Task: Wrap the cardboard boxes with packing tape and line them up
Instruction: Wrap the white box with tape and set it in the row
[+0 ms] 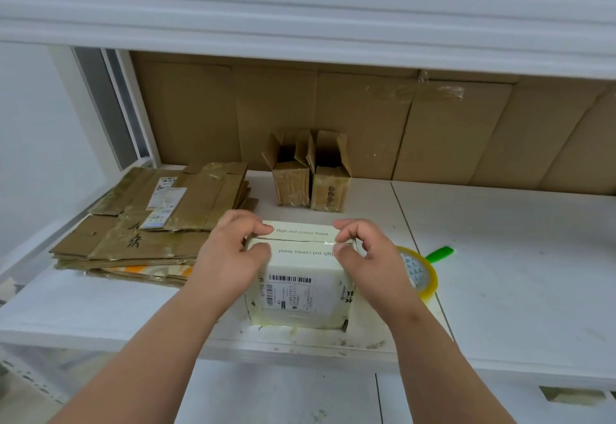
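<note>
A small cream-white cardboard box (301, 277) with a printed barcode label on its near face stands at the lower centre of the frame, near the front edge of the white tabletop (516, 257). The left hand (233, 253) grips the box's upper left corner, fingers curled over the top flaps and thumb at the seam. The right hand (366, 250) mirrors it on the upper right corner, forefinger and thumb pinching at the seam where the two flaps meet. Just right of the box, partly hidden by the right wrist, a roll of clear yellowish packing tape (420, 273) lies on the tabletop, with a green handle (440, 253) poking out behind it. Two brown open-topped cardboard boxes (310, 176) stand side by side, touching, at centre frame behind. A stack of flattened brown cardboard (153, 223) lies at the left.
</note>
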Demonstrator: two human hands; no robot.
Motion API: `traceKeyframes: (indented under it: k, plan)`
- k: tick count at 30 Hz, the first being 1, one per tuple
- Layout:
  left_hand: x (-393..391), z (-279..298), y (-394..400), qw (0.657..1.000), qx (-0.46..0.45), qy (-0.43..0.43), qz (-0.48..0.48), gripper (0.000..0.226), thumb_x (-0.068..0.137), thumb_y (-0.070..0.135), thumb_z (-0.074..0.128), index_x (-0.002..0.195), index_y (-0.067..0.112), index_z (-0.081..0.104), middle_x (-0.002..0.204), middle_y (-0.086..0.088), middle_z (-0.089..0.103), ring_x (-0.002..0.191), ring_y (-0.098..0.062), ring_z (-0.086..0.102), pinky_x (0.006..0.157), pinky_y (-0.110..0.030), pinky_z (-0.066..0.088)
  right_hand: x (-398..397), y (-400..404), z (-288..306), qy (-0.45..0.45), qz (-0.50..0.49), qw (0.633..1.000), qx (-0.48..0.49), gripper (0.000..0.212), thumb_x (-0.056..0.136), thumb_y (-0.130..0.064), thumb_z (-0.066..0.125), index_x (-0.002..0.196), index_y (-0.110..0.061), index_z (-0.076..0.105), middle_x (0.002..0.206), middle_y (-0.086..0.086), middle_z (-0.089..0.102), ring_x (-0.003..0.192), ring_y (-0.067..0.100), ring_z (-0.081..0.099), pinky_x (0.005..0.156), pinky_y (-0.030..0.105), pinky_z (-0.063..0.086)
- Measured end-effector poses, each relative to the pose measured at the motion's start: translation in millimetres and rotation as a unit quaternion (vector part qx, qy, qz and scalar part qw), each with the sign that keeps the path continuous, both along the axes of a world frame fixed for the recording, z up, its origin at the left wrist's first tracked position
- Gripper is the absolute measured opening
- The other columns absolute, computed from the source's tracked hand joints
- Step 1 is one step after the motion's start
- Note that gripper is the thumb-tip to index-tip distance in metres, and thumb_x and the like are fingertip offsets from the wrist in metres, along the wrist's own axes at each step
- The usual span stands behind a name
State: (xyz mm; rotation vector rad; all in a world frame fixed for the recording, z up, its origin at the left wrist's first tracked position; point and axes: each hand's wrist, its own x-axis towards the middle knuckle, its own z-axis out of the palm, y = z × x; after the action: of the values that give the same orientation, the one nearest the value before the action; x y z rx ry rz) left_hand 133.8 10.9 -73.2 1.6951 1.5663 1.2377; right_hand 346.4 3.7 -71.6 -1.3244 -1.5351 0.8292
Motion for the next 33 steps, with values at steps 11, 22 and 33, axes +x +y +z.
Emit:
traceKeyframes:
  k: [11,22,33]
  plan:
    - [0,-13,-24,0.991,0.086,0.041,0.093,0.021,0.09,0.033,0.068,0.108,0.025,0.076,0.118,0.024,0.063,0.108,-0.001,0.058,0.08,-0.014,0.043,-12,-7,-22,-0.084,-0.101,0.983,0.126,0.015,0.09,-0.033,0.055,0.078,-0.032,0.064,0.121,-0.029,0.061,0.117,-0.006,0.05,0.112,0.052,0.035]
    - [-4,2,-22,0.959,0.095,0.261,0.059,0.039,0.092,0.046,0.059,0.116,0.017,0.072,0.127,0.009,0.062,0.117,-0.018,0.048,0.087,-0.029,0.041,-3,-25,-37,-0.214,-0.138,0.95,0.183,0.052,0.102,-0.049,0.028,0.141,-0.025,0.054,0.14,-0.019,0.049,0.133,-0.01,0.039,0.12,0.043,0.017]
    - [11,6,-25,0.956,0.073,0.272,0.087,0.032,0.094,0.033,0.057,0.115,0.01,0.066,0.12,-0.001,0.055,0.112,-0.02,0.044,0.086,-0.032,0.039,41,-22,-60,-0.422,-0.164,0.882,-0.13,0.054,0.091,-0.04,0.049,0.143,-0.028,0.044,0.141,-0.002,0.051,0.14,0.019,0.034,0.122,0.049,0.002]
